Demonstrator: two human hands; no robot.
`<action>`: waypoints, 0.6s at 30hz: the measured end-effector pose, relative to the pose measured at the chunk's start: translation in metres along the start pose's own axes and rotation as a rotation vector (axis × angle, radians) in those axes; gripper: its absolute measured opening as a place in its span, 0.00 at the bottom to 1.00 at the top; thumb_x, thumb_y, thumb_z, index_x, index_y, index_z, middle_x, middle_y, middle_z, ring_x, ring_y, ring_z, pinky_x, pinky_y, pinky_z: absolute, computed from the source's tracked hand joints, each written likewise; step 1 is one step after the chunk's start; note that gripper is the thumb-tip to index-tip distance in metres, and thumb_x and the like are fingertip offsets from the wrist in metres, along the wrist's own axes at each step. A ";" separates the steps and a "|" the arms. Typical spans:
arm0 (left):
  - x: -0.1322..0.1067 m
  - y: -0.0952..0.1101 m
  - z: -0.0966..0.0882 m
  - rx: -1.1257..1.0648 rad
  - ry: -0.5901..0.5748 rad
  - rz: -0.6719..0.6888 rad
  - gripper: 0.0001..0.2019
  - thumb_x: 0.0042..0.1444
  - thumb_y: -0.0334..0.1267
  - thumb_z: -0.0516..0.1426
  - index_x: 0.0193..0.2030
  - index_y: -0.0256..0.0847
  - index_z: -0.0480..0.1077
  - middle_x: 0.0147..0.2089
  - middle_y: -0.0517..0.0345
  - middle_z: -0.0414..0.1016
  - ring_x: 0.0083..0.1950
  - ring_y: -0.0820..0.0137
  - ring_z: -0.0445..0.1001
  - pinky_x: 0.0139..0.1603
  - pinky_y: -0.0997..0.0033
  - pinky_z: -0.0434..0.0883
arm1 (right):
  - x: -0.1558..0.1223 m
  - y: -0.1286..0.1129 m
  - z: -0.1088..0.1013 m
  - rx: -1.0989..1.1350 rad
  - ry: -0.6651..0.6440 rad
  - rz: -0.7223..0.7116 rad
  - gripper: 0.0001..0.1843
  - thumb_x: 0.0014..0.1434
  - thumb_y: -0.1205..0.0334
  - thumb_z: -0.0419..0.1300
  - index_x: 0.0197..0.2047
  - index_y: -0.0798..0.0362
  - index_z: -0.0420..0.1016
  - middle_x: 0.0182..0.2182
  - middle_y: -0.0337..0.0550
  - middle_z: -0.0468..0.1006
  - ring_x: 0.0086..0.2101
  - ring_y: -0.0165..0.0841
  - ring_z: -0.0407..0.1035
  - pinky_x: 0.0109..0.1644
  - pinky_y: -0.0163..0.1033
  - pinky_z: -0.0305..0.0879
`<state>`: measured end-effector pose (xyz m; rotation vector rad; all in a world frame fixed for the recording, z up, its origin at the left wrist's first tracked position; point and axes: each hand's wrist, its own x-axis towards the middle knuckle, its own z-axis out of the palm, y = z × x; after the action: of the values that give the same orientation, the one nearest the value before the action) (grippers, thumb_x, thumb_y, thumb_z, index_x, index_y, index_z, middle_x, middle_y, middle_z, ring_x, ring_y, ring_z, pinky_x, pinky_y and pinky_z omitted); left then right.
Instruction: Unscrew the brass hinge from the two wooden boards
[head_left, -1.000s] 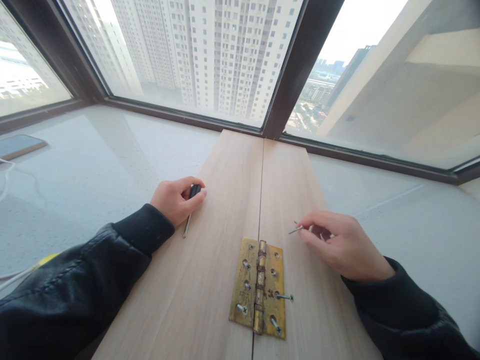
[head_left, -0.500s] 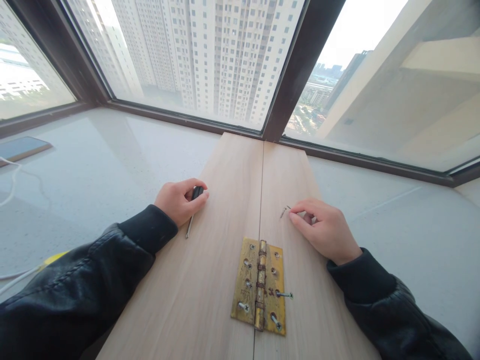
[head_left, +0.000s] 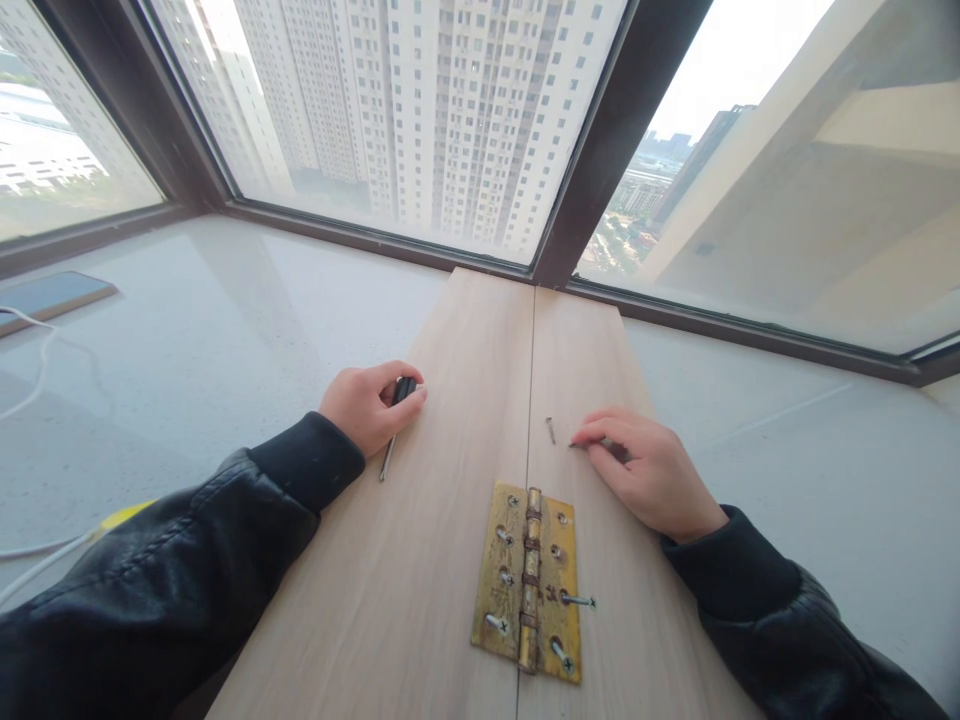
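My left hand [head_left: 373,408] is closed around the black handle of a screwdriver [head_left: 388,455], whose metal shaft points down toward the wooden board [head_left: 420,560]. At the right, my right hand [head_left: 637,465] has thumb and fingers pinched together low over the board; the small dark end of a screw [head_left: 574,444] pokes out from the fingertips. A loose screw [head_left: 550,431] lies just left of them. Nearer to me, a worn brass hinge [head_left: 493,570] spans the seam between two boards. Several screws sit in its holes, some sticking up at a slant, one leaning far to the right [head_left: 579,600].
The boards rest on a pale speckled sill [head_left: 247,340] and reach the dark window frame [head_left: 555,255]. A phone [head_left: 60,298] lies at the far left, near a white cable [head_left: 45,355]. Something yellow [head_left: 127,514] with white cables is beside my left sleeve.
My right fingertips have parted the two screws: one now lies apart to the left, the other is at the fingertips. My left hand keeps the screwdriver. The view has shifted slightly.
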<state>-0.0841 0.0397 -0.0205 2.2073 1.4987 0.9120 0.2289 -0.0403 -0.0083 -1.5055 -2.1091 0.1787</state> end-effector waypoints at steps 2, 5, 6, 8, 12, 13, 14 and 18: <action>0.000 0.000 0.000 -0.002 -0.006 -0.003 0.13 0.54 0.44 0.55 0.36 0.37 0.77 0.17 0.67 0.55 0.20 0.76 0.56 0.26 0.73 0.57 | 0.001 0.000 0.001 0.004 0.033 -0.019 0.10 0.58 0.67 0.55 0.37 0.51 0.77 0.42 0.47 0.77 0.42 0.38 0.72 0.46 0.45 0.68; 0.000 0.000 0.000 -0.008 -0.012 -0.015 0.14 0.54 0.45 0.55 0.36 0.37 0.77 0.17 0.67 0.55 0.21 0.76 0.56 0.26 0.72 0.57 | 0.001 0.002 0.001 -0.032 0.120 0.048 0.08 0.57 0.66 0.56 0.39 0.53 0.75 0.40 0.49 0.77 0.39 0.39 0.71 0.44 0.47 0.67; 0.000 0.001 0.000 -0.008 -0.012 -0.019 0.14 0.54 0.45 0.55 0.36 0.37 0.77 0.17 0.67 0.55 0.21 0.76 0.56 0.26 0.72 0.57 | 0.000 0.003 0.000 -0.043 0.126 0.073 0.06 0.57 0.66 0.56 0.36 0.53 0.75 0.37 0.47 0.77 0.36 0.38 0.71 0.41 0.46 0.67; 0.000 0.001 -0.001 -0.003 -0.012 -0.026 0.14 0.54 0.45 0.56 0.36 0.37 0.77 0.17 0.67 0.55 0.21 0.76 0.56 0.26 0.72 0.57 | 0.000 0.002 -0.001 -0.046 0.097 0.098 0.05 0.56 0.67 0.56 0.32 0.52 0.74 0.31 0.44 0.76 0.32 0.37 0.70 0.38 0.45 0.66; 0.000 0.001 -0.001 0.003 -0.017 -0.025 0.14 0.54 0.45 0.55 0.36 0.37 0.77 0.17 0.67 0.55 0.21 0.76 0.56 0.26 0.73 0.57 | -0.002 -0.001 0.001 -0.007 0.048 0.074 0.06 0.56 0.68 0.56 0.34 0.52 0.75 0.34 0.44 0.78 0.37 0.38 0.71 0.43 0.46 0.66; 0.000 0.001 -0.001 0.003 -0.018 -0.021 0.14 0.54 0.45 0.55 0.36 0.37 0.77 0.17 0.67 0.55 0.21 0.76 0.56 0.26 0.73 0.57 | -0.002 -0.001 0.001 0.007 0.045 0.067 0.07 0.56 0.68 0.56 0.34 0.52 0.76 0.35 0.45 0.78 0.38 0.39 0.71 0.45 0.47 0.66; 0.000 0.001 -0.001 0.003 -0.020 -0.018 0.14 0.54 0.45 0.55 0.36 0.37 0.77 0.17 0.67 0.55 0.21 0.76 0.56 0.26 0.73 0.57 | -0.002 -0.001 0.002 0.024 0.044 0.060 0.08 0.57 0.68 0.56 0.35 0.52 0.76 0.37 0.46 0.78 0.40 0.39 0.71 0.46 0.47 0.66; -0.001 -0.002 0.000 0.007 -0.019 -0.010 0.14 0.55 0.45 0.55 0.37 0.37 0.77 0.18 0.67 0.54 0.21 0.76 0.56 0.26 0.73 0.56 | -0.005 -0.007 -0.007 0.122 0.049 0.012 0.07 0.60 0.64 0.55 0.35 0.52 0.75 0.37 0.48 0.77 0.40 0.38 0.71 0.46 0.47 0.65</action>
<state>-0.0853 0.0399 -0.0218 2.2051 1.5047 0.8825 0.2275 -0.0485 -0.0011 -1.4367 -2.0141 0.2670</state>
